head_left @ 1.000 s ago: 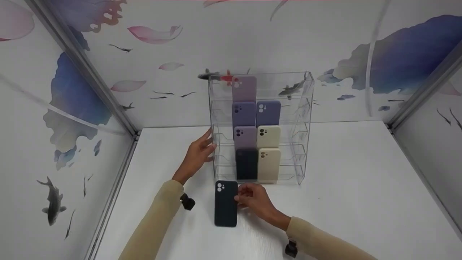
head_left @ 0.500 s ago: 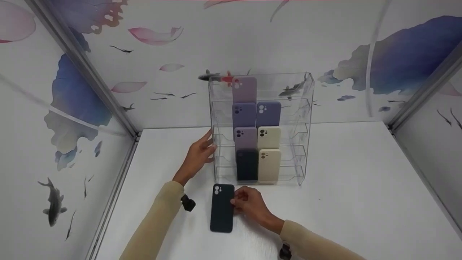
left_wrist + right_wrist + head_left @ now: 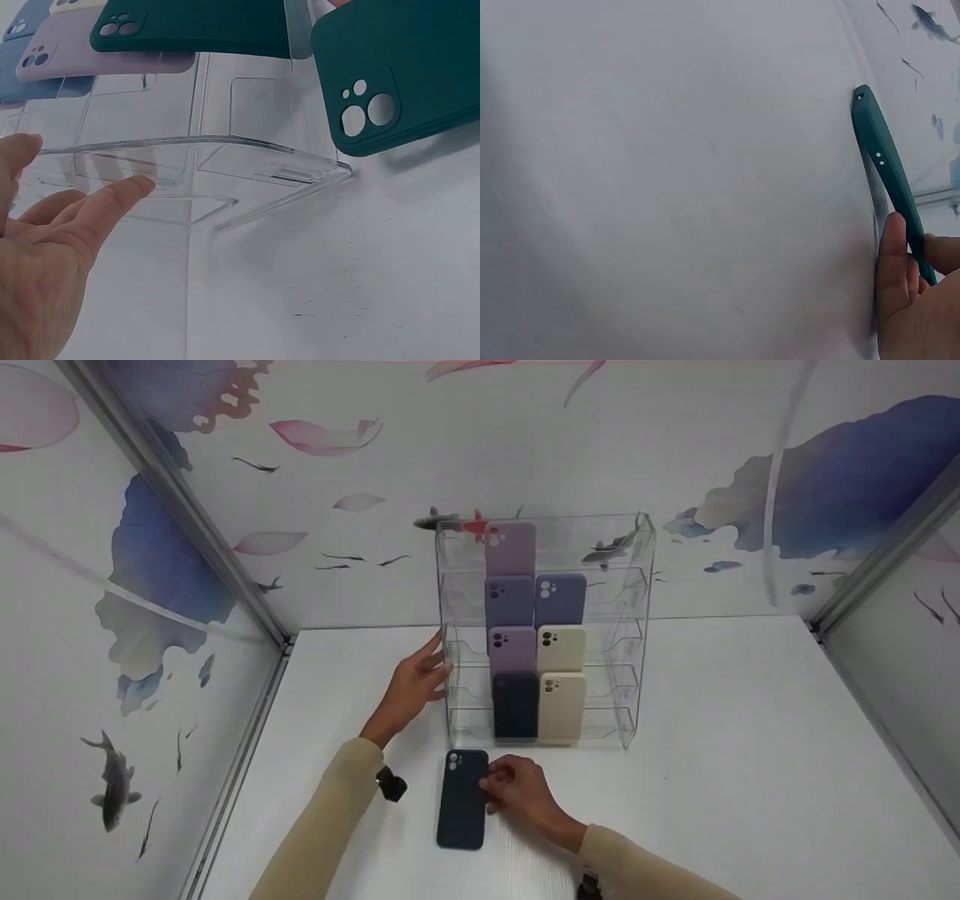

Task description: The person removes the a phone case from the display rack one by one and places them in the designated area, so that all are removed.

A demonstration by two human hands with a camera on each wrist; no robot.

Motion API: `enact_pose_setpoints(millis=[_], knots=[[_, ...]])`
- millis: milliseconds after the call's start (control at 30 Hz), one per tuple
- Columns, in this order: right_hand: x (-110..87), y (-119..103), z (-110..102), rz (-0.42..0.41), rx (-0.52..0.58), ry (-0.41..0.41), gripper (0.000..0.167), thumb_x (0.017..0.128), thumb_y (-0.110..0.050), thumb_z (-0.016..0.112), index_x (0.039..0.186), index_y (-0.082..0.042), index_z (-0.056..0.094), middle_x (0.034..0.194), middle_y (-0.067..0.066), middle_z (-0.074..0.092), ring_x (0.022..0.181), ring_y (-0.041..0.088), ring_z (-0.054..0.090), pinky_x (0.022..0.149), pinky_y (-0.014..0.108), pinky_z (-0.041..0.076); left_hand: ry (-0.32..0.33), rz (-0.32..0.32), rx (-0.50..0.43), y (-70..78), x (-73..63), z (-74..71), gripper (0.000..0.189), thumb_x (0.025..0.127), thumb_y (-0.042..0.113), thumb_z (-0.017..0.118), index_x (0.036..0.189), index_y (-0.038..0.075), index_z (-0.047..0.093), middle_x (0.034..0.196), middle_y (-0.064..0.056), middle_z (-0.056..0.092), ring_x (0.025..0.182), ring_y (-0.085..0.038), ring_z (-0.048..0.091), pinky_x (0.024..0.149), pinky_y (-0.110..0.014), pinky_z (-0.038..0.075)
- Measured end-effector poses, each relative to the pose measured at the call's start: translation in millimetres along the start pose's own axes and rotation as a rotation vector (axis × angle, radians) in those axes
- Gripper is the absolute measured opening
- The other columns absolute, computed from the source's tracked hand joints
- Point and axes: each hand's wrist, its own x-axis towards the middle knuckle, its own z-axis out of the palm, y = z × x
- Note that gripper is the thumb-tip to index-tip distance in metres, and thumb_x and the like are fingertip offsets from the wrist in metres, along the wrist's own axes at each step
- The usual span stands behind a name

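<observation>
In the head view my right hand [image 3: 521, 795] pinches the right edge of a dark green phone case [image 3: 462, 802], held in front of the clear tiered rack [image 3: 626, 712]. The right wrist view shows this case [image 3: 885, 161] edge-on, between thumb and fingers. My left hand [image 3: 409, 686] rests its extended fingers against the rack's left side; in the left wrist view the fingers [image 3: 94, 214] touch the clear side panel [image 3: 262, 161]. Another dark case [image 3: 515, 705] stands in the rack's lowest tier, beside a cream case [image 3: 562, 709].
Higher tiers hold purple, lilac and pale cases, including a lilac case [image 3: 512, 649], a pale case [image 3: 561, 648] and a pink-mauve case [image 3: 511, 549] at the top. The rack stands on a white table [image 3: 735, 750], near a patterned back wall [image 3: 360, 525].
My right hand has moved the dark green case slightly left and down, away from the rack, with the case leaning a little. The left hand stays at the rack's side.
</observation>
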Motion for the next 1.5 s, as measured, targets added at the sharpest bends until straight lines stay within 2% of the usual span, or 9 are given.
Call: enact_pose_setpoints(millis=[100, 333, 567, 767, 1000, 1233, 1367, 1500], knots=[[1.1, -2, 1, 0.005, -0.007, -0.006, 0.021, 0.096, 0.006, 0.078, 0.114, 0.015, 0.071, 0.089, 0.015, 0.077, 0.069, 0.025, 0.078, 0.061, 0.038, 0.068, -0.008, 0.008, -0.016, -0.9, 0.2, -0.1, 0.070, 0.114, 0.017, 0.064, 0.176, 0.026, 0.031, 0.170, -0.022, 0.044, 0.149, -0.046, 0.053, 0.104, -0.061, 0.058], [-0.6, -5, 3, 0.002, -0.047, 0.001, 0.022, 0.095, 0.006, 0.079, 0.114, 0.017, 0.072, 0.085, 0.017, 0.078, 0.063, 0.028, 0.078, 0.059, 0.038, 0.067, 0.004, 0.004, 0.020, -2.5, -2.0, 1.4, 0.069, 0.114, 0.020, 0.064, 0.175, 0.031, 0.033, 0.169, -0.019, 0.047, 0.147, -0.042, 0.057, 0.103, -0.059, 0.059], [3.5, -6, 6, 0.005, -0.103, 0.004, 0.017, 0.094, 0.006, 0.079, 0.107, 0.014, 0.075, 0.079, 0.013, 0.077, 0.058, 0.018, 0.074, 0.056, 0.030, 0.065, 0.004, 0.006, 0.015, -2.0, -2.7, 1.0, 0.068, 0.114, 0.021, 0.064, 0.175, 0.030, 0.033, 0.169, -0.020, 0.047, 0.146, -0.042, 0.057, 0.104, -0.059, 0.059], [6.5, -8, 7, -0.025, -0.161, -0.017, 0.011, 0.094, 0.006, 0.079, 0.103, 0.012, 0.076, 0.074, 0.012, 0.076, 0.055, 0.016, 0.072, 0.053, 0.026, 0.061, 0.000, 0.008, 0.017, -1.7, -1.9, 0.5, 0.068, 0.114, 0.020, 0.064, 0.175, 0.029, 0.033, 0.169, -0.020, 0.047, 0.146, -0.041, 0.058, 0.103, -0.057, 0.060], [9.4, -7, 7, -0.036, -0.187, -0.013, 0.016, 0.094, 0.003, 0.081, 0.104, 0.013, 0.075, 0.073, 0.010, 0.076, 0.055, 0.017, 0.074, 0.053, 0.027, 0.062, -0.003, 0.004, 0.009, -0.7, -1.2, -0.3, 0.069, 0.114, 0.018, 0.064, 0.175, 0.028, 0.032, 0.170, -0.020, 0.046, 0.147, -0.042, 0.056, 0.104, -0.057, 0.059], [7.8, -7, 6, -0.057, -0.215, -0.014, 0.009, 0.095, -0.003, 0.083, 0.092, 0.002, 0.075, 0.070, 0.008, 0.076, 0.057, 0.018, 0.075, 0.054, 0.025, 0.060, -0.007, 0.005, -0.018, -1.1, -0.8, 0.6, 0.071, 0.114, 0.014, 0.064, 0.176, 0.026, 0.031, 0.170, -0.020, 0.045, 0.147, -0.045, 0.055, 0.104, -0.058, 0.058], [4.4, -13, 2, -0.052, -0.247, -0.008, 0.011, 0.096, -0.009, 0.085, 0.094, -0.001, 0.076, 0.075, 0.004, 0.075, 0.062, 0.019, 0.074, 0.055, 0.022, 0.056, -0.008, 0.002, -0.032, -1.2, 0.0, 1.2, 0.071, 0.113, 0.012, 0.064, 0.176, 0.025, 0.031, 0.170, -0.021, 0.045, 0.147, -0.048, 0.054, 0.105, -0.059, 0.058], [0.8, -24, -6, -0.073, -0.244, -0.005, 0.015, 0.097, -0.014, 0.085, 0.100, -0.001, 0.078, 0.081, 0.004, 0.077, 0.069, 0.024, 0.076, 0.059, 0.024, 0.059, -0.006, 0.002, -0.033, -0.4, 0.9, 0.8, 0.071, 0.113, 0.012, 0.064, 0.175, 0.024, 0.031, 0.170, -0.020, 0.045, 0.146, -0.044, 0.056, 0.104, -0.059, 0.058]])
